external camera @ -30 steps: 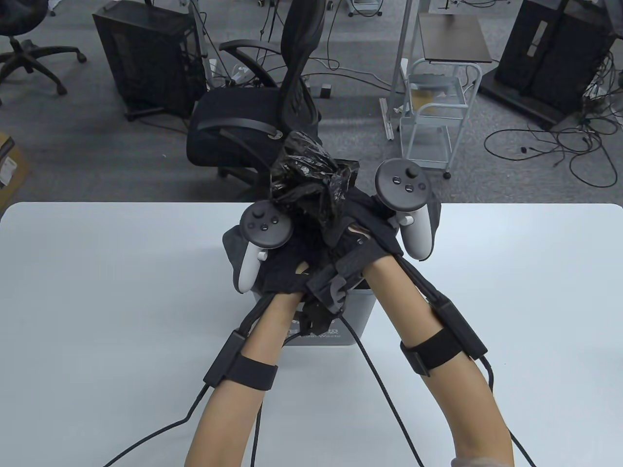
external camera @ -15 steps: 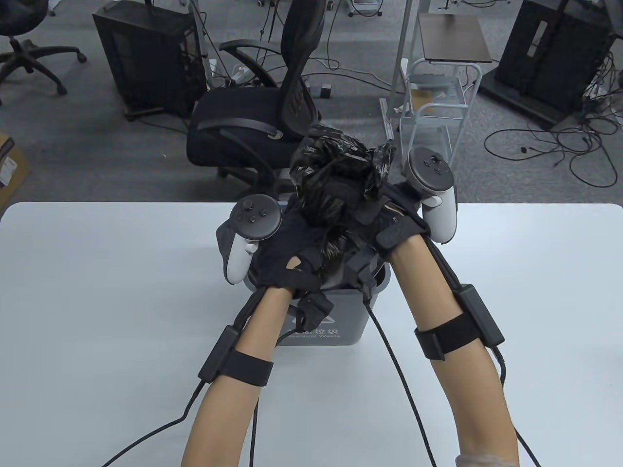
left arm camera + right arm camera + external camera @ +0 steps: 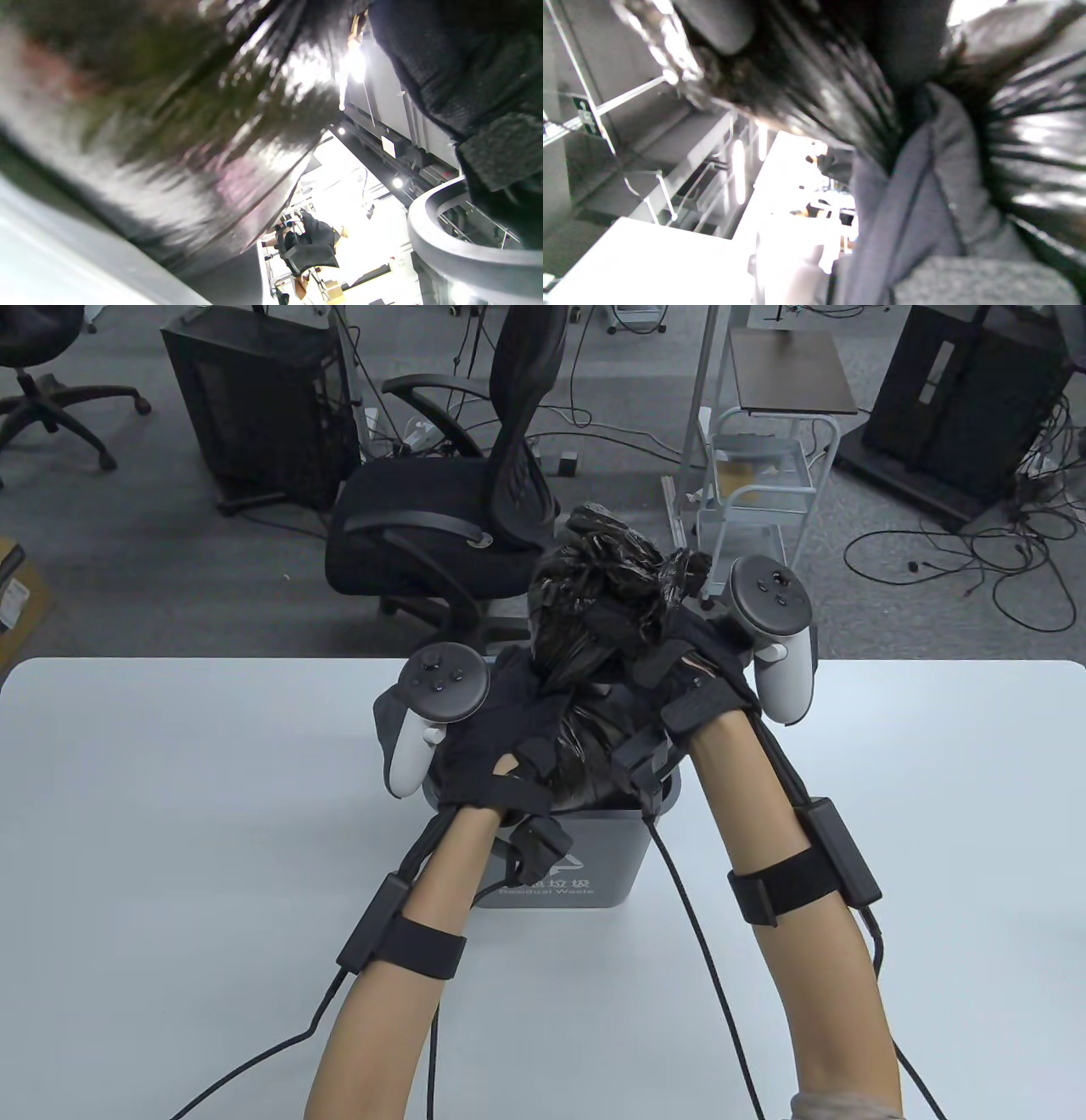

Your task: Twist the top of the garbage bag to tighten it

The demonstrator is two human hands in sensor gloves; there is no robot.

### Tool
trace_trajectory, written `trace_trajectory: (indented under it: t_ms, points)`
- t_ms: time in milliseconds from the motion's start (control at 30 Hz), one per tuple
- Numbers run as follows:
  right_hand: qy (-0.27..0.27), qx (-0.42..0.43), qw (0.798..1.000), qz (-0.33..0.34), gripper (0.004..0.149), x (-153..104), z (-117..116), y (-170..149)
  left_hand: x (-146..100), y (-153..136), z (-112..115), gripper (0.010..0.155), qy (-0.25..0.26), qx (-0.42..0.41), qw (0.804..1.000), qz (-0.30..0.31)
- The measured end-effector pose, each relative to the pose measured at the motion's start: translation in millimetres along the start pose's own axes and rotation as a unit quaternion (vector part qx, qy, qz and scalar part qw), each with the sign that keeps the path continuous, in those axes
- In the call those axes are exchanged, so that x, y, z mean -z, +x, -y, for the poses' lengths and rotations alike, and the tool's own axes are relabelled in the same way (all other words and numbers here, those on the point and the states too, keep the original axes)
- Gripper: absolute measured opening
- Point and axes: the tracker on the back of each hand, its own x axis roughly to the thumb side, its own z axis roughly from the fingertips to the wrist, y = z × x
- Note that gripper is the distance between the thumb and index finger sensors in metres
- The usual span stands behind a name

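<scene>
Notably, much is obscured: the gloves and trackers cover most of the bin's mouth in the table view, and both wrist views are blurred and close, showing glossy black plastic but little outline; the bag's lower body is hidden inside the bin. One garbage bag (image 3: 607,585) of crinkled black plastic is present, its gathered top rising as a bunched knot above one grey waste bin (image 3: 585,848), which stands near the far edge of the white table (image 3: 170,831), about midway along it; the bin's printed front label is partly cut off by the left wrist. Two gloved hands are counted. The left hand (image 3: 501,738) lies on the bag's neck at the bin's near-left rim, but whether its fingers close round the plastic cannot be told, as they are hidden beneath the glove's back and the tracker. The right hand (image 3: 696,678) is wrapped round the bunched top from the right side, gripping it; the right wrist view shows a gloved finger (image 3: 925,199) pressed against gathered pleats of the bag (image 3: 1035,140). In the left wrist view the stretched bag (image 3: 191,127) fills the frame's left, with the other glove (image 3: 466,67) at upper right. Two trackers, one per hand.
</scene>
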Motion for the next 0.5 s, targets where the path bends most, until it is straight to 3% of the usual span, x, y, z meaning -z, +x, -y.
trace_trajectory:
  t_ms: [367,500]
  points:
    - [0.005,0.018,1.0,0.004,0.038,-1,-13,2,-2,3,7,0.042,0.008,0.014,1.0,0.0]
    - [0.008,0.023,1.0,0.002,0.038,-1,-16,2,-2,4,9,0.062,0.003,0.009,1.0,0.004]
